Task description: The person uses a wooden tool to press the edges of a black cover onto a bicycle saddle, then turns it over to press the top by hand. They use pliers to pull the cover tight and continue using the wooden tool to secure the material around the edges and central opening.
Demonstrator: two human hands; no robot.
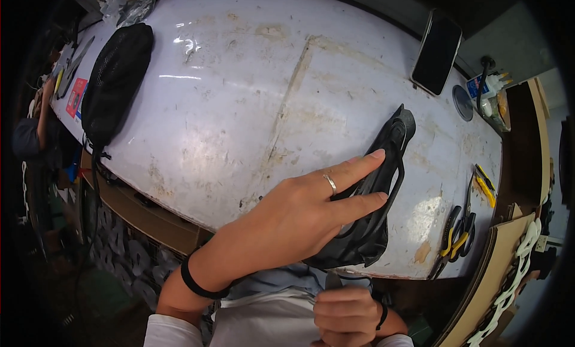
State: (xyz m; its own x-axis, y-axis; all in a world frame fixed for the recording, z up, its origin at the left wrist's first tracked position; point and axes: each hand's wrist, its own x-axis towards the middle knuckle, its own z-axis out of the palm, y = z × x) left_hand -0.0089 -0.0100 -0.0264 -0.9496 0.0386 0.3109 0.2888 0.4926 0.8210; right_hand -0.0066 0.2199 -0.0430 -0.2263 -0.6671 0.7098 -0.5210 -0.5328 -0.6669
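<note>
A black, glossy piece with folded flaps and a raised looping edge (389,167) lies at the table's front, right of the middle; I cannot tell its kind. My left hand (293,215) reaches across it from the lower left. Two of its fingers are stretched out and apart, their tips resting on the black piece, while the thumb is hidden. Below the table's front edge, close to my body, my right hand (344,314) is closed in a fist. A grey, flat tip (333,280) sticks up beside its fingers; the rest is covered by the hand.
Pliers (458,242) and a yellow cutter (485,191) lie on the right of the stained white table (227,107). A phone (437,53) and glue bottle (488,85) stand farther back. At the left are a black mesh pouch (120,77) and another person's arm (44,110).
</note>
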